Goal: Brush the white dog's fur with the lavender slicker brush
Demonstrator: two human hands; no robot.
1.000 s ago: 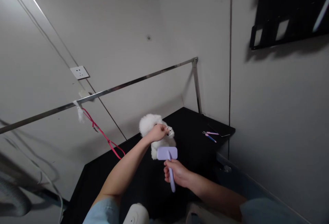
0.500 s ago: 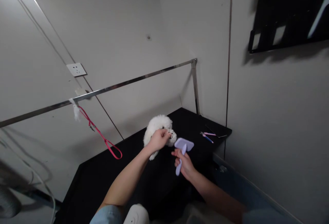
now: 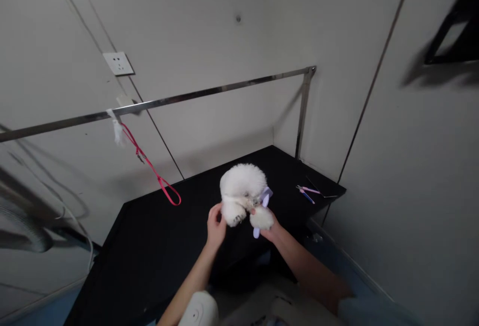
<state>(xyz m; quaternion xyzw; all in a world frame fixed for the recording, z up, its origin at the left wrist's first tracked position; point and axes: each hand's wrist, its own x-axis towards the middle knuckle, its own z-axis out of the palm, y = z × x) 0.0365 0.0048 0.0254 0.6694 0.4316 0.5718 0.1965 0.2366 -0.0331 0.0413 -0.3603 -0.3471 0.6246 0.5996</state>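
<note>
A fluffy white dog (image 3: 243, 180) is on the black table top, with one paw (image 3: 235, 217) showing dark pads or nails toward me. My left hand (image 3: 216, 225) is at the dog's left side, its curled fingers against the fur and partly hidden there. My right hand (image 3: 272, 225) is closed round the handle of a lavender slicker brush (image 3: 267, 195), whose head sits close to the dog. A white furry limb (image 3: 262, 218) lies across that same hand and hides most of the handle.
Nail clippers (image 3: 306, 193) with pink and blue handles lie at the right of the table (image 3: 168, 246). A metal rail (image 3: 194, 97) runs behind, with a pink leash (image 3: 151, 166) hanging from it. A white rounded object (image 3: 199, 309) stands close at the bottom.
My left hand has left the dog's face and moved down to its side. The right hand and brush have come against the dog, a limb now over them. The dog has turned; my view shifted.
</note>
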